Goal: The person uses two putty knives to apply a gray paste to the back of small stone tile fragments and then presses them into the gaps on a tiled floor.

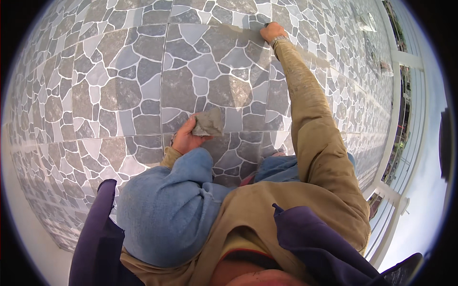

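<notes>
My left hand is in front of my bent left knee, its fingers closed around a flat, rough grey piece. That piece looks coated with wet mortar or grout; what lies under the coating cannot be made out. My right arm reaches far forward over the stone-patterned floor tiles. At its end my right hand is closed and low at the tiles, close to a joint between them. A small dark bit of something shows at its fingers, mostly hidden. A watch sits on that wrist.
A crumpled clear plastic bag lies at the far right, with another small pale item nearer the edge. Along the right side runs a white railing. A pale wall borders the floor at the lower left.
</notes>
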A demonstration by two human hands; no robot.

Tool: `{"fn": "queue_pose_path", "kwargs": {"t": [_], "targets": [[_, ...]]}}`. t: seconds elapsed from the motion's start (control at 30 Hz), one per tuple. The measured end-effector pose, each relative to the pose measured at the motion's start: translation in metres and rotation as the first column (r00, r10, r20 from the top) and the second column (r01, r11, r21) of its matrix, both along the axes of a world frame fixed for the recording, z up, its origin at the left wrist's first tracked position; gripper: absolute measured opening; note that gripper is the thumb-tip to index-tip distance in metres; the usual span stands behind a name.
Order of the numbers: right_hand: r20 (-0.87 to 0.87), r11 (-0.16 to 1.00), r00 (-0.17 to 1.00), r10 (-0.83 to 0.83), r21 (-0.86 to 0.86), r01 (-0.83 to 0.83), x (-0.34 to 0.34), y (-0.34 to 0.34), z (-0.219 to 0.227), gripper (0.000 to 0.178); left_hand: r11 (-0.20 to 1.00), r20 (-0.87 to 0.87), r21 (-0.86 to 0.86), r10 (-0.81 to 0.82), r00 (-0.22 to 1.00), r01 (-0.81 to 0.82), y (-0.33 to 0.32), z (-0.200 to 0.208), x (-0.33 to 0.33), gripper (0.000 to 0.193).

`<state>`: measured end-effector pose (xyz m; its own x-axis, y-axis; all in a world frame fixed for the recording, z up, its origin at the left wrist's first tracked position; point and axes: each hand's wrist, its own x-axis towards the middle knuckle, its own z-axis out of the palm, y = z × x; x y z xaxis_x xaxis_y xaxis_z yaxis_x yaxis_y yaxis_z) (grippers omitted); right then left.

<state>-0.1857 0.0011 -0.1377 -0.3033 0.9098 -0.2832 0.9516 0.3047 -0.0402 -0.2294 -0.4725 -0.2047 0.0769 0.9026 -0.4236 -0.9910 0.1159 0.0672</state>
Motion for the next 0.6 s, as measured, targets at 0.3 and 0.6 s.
{"fn": "queue_pose_path", "kwargs": {"t": [0.3, 0.6], "targets": [[-0.221, 0.953, 0.930, 0.293, -0.004, -0.302, -0.158, -0.127, -0.006, 0.041, 0.999, 0.012, 0.044, -0.031, 0.999, 0.030, -0.001, 0.003, -0.004, 0.050], [-0.125, 0.705, 0.755, 0.644, 0.480, -0.522, -0.131, -0.153, -0.039, 0.032, 0.999, -0.016, 0.024, 0.039, 0.999, -0.039, -0.009, 0.005, -0.004, 0.049]]}}
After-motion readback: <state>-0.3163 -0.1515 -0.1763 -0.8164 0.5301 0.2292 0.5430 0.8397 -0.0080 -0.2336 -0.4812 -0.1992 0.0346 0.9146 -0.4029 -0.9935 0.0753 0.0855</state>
